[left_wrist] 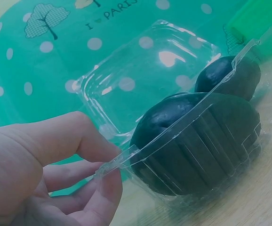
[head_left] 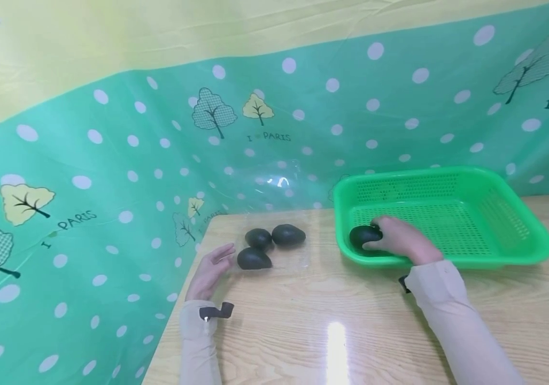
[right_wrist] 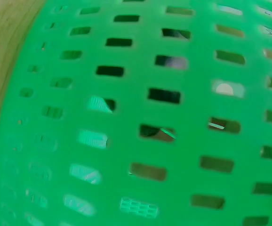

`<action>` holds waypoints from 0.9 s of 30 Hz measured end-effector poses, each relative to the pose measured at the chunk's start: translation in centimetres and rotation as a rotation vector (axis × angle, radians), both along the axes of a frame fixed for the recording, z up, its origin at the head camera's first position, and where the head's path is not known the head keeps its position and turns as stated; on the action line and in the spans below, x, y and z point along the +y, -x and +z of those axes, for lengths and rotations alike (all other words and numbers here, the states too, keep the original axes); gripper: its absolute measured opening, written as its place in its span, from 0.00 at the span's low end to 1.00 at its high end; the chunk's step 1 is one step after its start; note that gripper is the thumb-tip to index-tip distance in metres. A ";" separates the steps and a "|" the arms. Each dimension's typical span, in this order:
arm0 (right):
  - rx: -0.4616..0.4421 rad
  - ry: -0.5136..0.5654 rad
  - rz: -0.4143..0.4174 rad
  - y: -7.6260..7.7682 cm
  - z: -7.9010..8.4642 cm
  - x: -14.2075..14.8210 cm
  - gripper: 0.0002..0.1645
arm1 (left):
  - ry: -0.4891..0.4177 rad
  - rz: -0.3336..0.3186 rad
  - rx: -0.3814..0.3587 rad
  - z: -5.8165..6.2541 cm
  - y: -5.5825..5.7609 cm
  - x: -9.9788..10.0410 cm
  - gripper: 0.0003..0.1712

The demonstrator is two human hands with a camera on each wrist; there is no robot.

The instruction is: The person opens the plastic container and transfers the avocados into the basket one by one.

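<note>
My left hand (head_left: 210, 272) pinches the near left edge of a clear plastic clamshell box (left_wrist: 192, 155) between thumb and fingers. The box's lid (left_wrist: 145, 70) stands raised at the back. Inside are three dark avocados: one at the front (head_left: 254, 259), one behind it (head_left: 258, 238) and one to the right (head_left: 288, 235). My right hand (head_left: 399, 236) reaches into a green perforated basket (head_left: 510, 256) and grips another dark avocado (head_left: 363, 236) by its right side, near the left wall. In the right wrist view the basket's slotted side (right_wrist: 126, 113) hides the hand.
The box and basket stand on a light wood table (head_left: 293, 326), with a gap between them. A green and yellow printed curtain (head_left: 159, 128) hangs right behind the table and along its left side.
</note>
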State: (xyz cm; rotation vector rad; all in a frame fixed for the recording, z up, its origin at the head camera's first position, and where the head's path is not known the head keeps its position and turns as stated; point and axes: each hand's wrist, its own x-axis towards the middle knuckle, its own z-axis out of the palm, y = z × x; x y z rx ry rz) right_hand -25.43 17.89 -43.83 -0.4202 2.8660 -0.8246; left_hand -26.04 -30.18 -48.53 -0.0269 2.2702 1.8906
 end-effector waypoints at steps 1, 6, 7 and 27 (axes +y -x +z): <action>-0.006 0.006 0.001 0.0 0.0 0.0 0.40 | -0.001 0.000 0.001 0.0 0.0 0.0 0.33; 0.006 0.009 0.010 0.2 0.2 0.0 0.37 | -0.004 -0.005 0.012 0.0 0.0 0.0 0.33; 0.012 0.004 0.011 0.2 0.2 0.0 0.37 | -0.007 -0.006 0.013 0.0 0.0 0.0 0.33; 0.263 0.001 -0.091 0.5 2.1 -2.6 0.33 | -0.001 0.004 0.005 -0.3 0.2 -0.1 0.34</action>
